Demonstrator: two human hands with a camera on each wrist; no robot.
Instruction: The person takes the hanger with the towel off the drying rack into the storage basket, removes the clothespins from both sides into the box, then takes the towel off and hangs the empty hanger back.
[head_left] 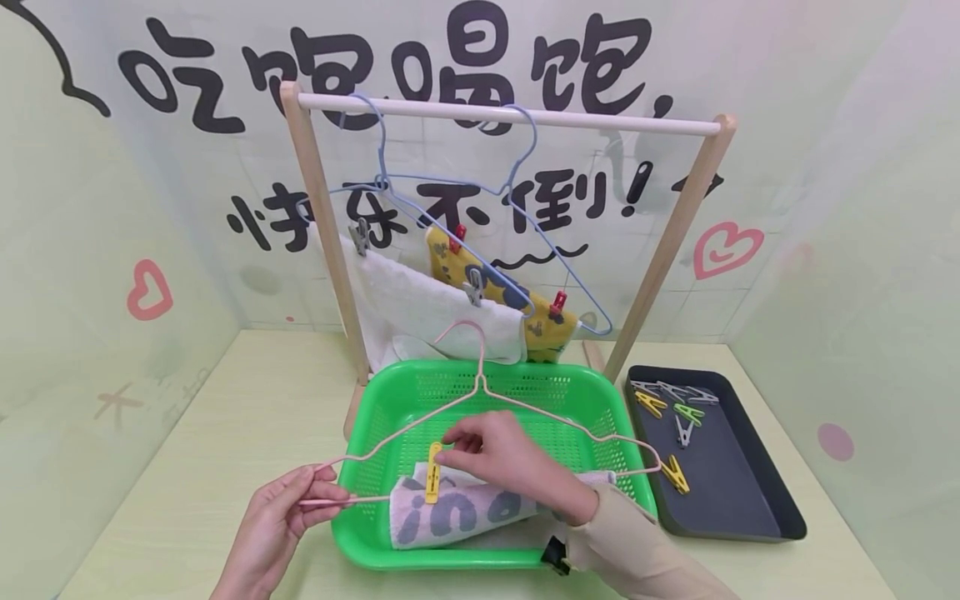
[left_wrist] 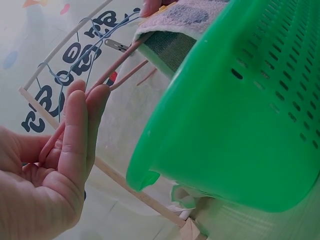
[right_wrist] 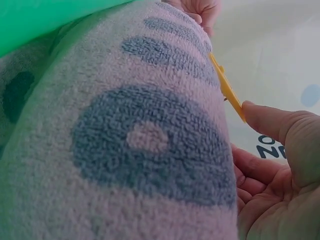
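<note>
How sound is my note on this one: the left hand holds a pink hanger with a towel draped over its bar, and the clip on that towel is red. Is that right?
Not quite: the clip on the towel is yellow, as the head view shows. The left hand does hold the pink hanger, with the towel draped over its bar.

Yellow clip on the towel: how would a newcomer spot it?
In the head view, find the green basket, then, seen against it, the lettered towel on the pink hanger. The yellow clip stands near that towel's left end. Unlike both yellow clips in the dark tray, it grips cloth, beside the right hand.
</note>
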